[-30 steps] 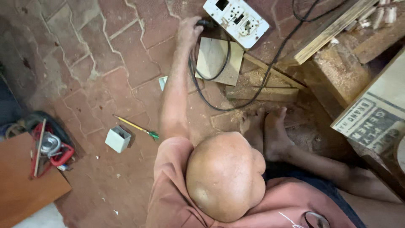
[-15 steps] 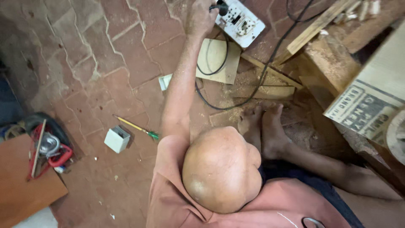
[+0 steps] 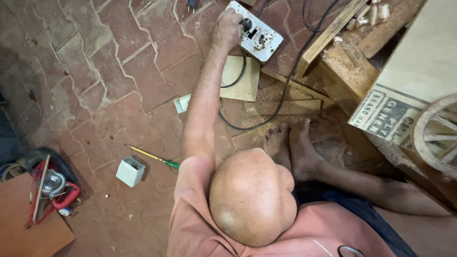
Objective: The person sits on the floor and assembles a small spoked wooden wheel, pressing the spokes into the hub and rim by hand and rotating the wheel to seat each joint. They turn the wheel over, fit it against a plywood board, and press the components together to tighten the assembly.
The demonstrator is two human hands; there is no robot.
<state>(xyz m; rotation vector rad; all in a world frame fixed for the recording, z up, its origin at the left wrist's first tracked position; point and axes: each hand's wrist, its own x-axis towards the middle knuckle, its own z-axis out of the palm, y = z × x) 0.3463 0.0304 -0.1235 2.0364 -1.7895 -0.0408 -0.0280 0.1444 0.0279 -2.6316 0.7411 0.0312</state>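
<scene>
Neither of my hands is in view. Directly below me a person in a salmon shirt [image 3: 304, 233] sits on the brick floor, seen from above, bare feet [image 3: 293, 147] stretched forward. Their left arm reaches far ahead, and that hand [image 3: 227, 27] grips a black plug [image 3: 246, 24] at a white socket board [image 3: 261, 37] lying on the floor. A black cable [image 3: 284, 90] loops back from the board. Their other hand is hidden.
A yellow-handled screwdriver [image 3: 151, 157], a small white box [image 3: 130, 171] and a small pale tray [image 3: 183, 103] lie left of the arm. A red tool [image 3: 52, 190] sits at far left. A plywood offcut [image 3: 247, 78], timber strips, a plywood box [image 3: 419, 71] and a wooden wheel [image 3: 438, 138] crowd the right.
The seated person's hand has gone from beside the socket board onto the black plug. The view has shifted slightly, so the floor objects sit lower in the frame.
</scene>
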